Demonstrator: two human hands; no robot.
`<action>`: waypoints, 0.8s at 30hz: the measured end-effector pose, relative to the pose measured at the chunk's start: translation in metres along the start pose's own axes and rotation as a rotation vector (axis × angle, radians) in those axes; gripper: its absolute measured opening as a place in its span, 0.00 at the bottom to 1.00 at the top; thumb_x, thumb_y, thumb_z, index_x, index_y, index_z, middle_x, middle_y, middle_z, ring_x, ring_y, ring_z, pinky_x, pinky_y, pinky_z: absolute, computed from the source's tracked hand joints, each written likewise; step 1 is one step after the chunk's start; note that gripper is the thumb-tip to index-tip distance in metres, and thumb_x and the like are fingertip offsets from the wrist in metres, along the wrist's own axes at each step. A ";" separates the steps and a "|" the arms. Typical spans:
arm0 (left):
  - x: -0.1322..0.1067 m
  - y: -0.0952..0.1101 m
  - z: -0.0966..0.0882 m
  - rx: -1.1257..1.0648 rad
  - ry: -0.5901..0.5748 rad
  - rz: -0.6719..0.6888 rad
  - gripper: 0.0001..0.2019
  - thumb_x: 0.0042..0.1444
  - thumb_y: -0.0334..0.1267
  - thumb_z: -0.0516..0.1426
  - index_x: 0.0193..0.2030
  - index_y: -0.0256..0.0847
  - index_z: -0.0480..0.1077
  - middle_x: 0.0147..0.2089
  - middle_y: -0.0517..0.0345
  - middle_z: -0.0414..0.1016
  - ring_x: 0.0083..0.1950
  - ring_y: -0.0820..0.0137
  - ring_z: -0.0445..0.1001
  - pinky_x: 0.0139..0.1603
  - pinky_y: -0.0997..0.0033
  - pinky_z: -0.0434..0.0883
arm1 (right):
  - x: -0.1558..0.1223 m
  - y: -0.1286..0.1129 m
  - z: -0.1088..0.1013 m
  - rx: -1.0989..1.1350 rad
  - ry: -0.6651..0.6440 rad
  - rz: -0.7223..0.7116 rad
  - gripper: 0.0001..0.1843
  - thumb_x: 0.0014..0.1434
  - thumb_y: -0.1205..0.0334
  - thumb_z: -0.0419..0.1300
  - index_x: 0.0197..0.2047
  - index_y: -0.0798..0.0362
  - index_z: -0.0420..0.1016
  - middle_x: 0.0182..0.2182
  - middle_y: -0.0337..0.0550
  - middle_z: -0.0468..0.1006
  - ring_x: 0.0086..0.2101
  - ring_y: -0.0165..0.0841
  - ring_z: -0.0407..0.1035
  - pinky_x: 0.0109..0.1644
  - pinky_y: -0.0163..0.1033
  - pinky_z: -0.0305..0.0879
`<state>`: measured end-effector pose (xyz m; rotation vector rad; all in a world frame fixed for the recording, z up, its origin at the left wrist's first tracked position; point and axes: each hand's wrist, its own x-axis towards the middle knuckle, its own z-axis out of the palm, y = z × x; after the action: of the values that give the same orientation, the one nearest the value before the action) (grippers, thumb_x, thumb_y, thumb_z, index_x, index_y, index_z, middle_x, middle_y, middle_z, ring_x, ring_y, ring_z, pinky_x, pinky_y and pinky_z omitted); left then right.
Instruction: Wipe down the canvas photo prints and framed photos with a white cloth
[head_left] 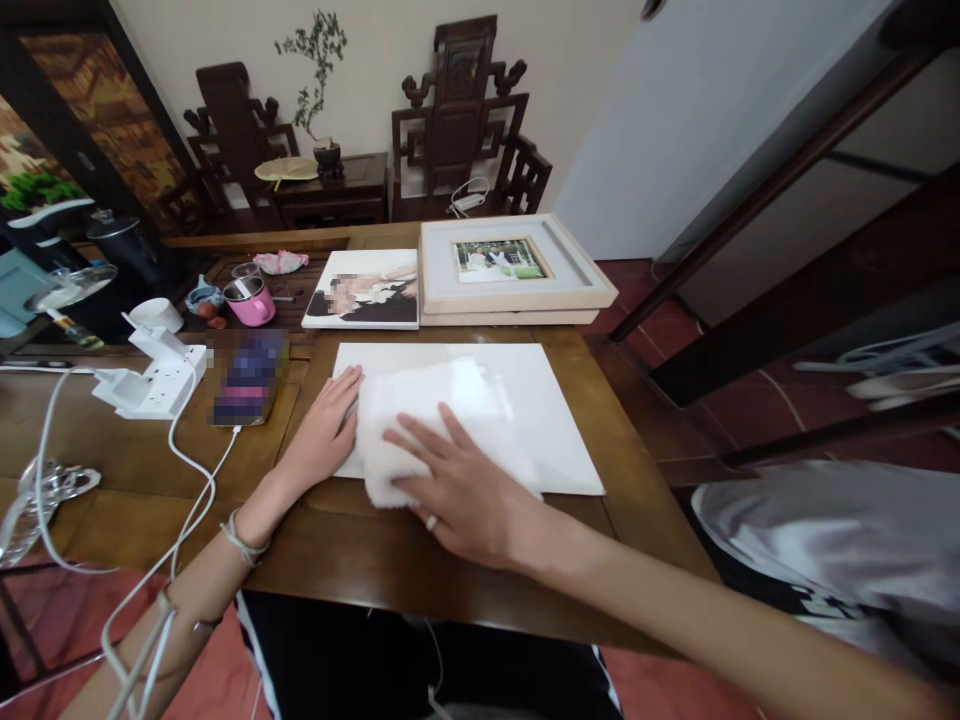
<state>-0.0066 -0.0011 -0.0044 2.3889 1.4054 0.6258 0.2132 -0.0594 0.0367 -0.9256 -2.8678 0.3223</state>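
Note:
A white rectangular board (559, 440) lies flat on the wooden table in front of me. My left hand (330, 425) rests at its left edge, fingers stretched out along the surface and holding nothing. On top of the board is a fluffy white cloth (382, 400), folded or bunched. My right hand (457, 485), with a ring on one finger, presses on this cloth from above; the upper fingers are spread, and a lower finger bends at the cloth's near edge. The right thumb is hidden. Glare brightens the board just beyond the cloth.
Behind the board are a photo print (367, 290) and stacked pale picture frames (517, 290). To the left lie a phone (251, 380) on a cable, a power strip (169, 385) and a pink mug (251, 302). White cables hang across my left forearm. Grey cloth (832, 530) is at the right.

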 end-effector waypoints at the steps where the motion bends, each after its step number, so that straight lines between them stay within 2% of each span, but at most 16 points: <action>1: 0.000 -0.001 0.000 -0.005 -0.003 0.006 0.25 0.63 0.34 0.44 0.67 0.37 0.56 0.70 0.45 0.54 0.72 0.63 0.49 0.71 0.49 0.48 | -0.005 -0.006 -0.001 0.020 -0.012 -0.026 0.21 0.56 0.66 0.58 0.53 0.51 0.73 0.65 0.57 0.58 0.65 0.54 0.44 0.63 0.72 0.34; 4: -0.001 -0.004 0.000 -0.016 -0.002 0.026 0.26 0.62 0.32 0.44 0.67 0.39 0.55 0.71 0.46 0.53 0.72 0.64 0.48 0.71 0.48 0.47 | -0.014 -0.013 -0.004 0.081 -0.020 -0.085 0.20 0.54 0.66 0.59 0.51 0.52 0.74 0.64 0.56 0.59 0.65 0.53 0.44 0.64 0.71 0.34; 6: -0.001 -0.004 0.000 -0.013 0.001 0.029 0.26 0.62 0.32 0.44 0.67 0.39 0.55 0.71 0.47 0.53 0.72 0.64 0.49 0.70 0.48 0.47 | -0.015 -0.008 -0.006 0.119 -0.009 -0.092 0.19 0.55 0.67 0.58 0.51 0.53 0.74 0.64 0.56 0.61 0.65 0.50 0.46 0.65 0.69 0.37; 10: 0.000 0.000 0.000 0.012 0.007 -0.003 0.24 0.64 0.36 0.43 0.66 0.34 0.57 0.70 0.42 0.55 0.72 0.62 0.50 0.70 0.48 0.48 | -0.009 0.021 -0.005 0.143 0.069 -0.071 0.20 0.55 0.72 0.53 0.50 0.53 0.72 0.57 0.53 0.70 0.65 0.44 0.47 0.66 0.65 0.40; 12: 0.000 0.003 0.000 0.011 0.015 -0.014 0.24 0.65 0.38 0.43 0.66 0.35 0.57 0.70 0.43 0.55 0.72 0.61 0.50 0.70 0.48 0.48 | -0.001 0.038 -0.004 0.104 0.132 -0.046 0.19 0.54 0.74 0.52 0.48 0.54 0.72 0.51 0.52 0.75 0.65 0.43 0.48 0.66 0.63 0.40; 16: 0.000 0.005 0.000 -0.006 0.030 -0.014 0.24 0.65 0.40 0.44 0.66 0.36 0.57 0.70 0.45 0.55 0.72 0.62 0.50 0.70 0.49 0.48 | 0.022 0.060 -0.001 -0.013 0.214 0.042 0.17 0.58 0.73 0.51 0.48 0.56 0.72 0.50 0.56 0.75 0.64 0.44 0.51 0.65 0.62 0.45; 18: 0.000 0.005 0.000 -0.010 0.032 -0.016 0.24 0.65 0.40 0.44 0.66 0.34 0.58 0.70 0.43 0.55 0.72 0.62 0.50 0.71 0.50 0.48 | 0.033 0.059 0.000 -0.056 0.216 0.110 0.17 0.60 0.72 0.50 0.51 0.57 0.72 0.54 0.59 0.73 0.64 0.47 0.52 0.64 0.65 0.45; 21: 0.000 0.004 0.000 -0.018 0.028 -0.021 0.24 0.65 0.39 0.44 0.65 0.33 0.58 0.69 0.42 0.56 0.72 0.62 0.50 0.71 0.52 0.47 | 0.044 0.046 0.003 -0.113 0.214 0.187 0.19 0.60 0.71 0.51 0.54 0.58 0.71 0.61 0.61 0.65 0.64 0.52 0.49 0.63 0.70 0.41; 24: 0.001 0.004 -0.001 -0.027 0.013 -0.005 0.25 0.63 0.36 0.44 0.66 0.33 0.57 0.69 0.42 0.56 0.72 0.61 0.50 0.71 0.49 0.48 | 0.041 0.028 0.006 -0.129 0.169 0.130 0.21 0.59 0.69 0.53 0.55 0.56 0.71 0.63 0.58 0.61 0.65 0.54 0.47 0.63 0.71 0.38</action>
<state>-0.0042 -0.0022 -0.0015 2.3635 1.3986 0.6563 0.1952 -0.0140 0.0262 -1.1069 -2.7066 0.0667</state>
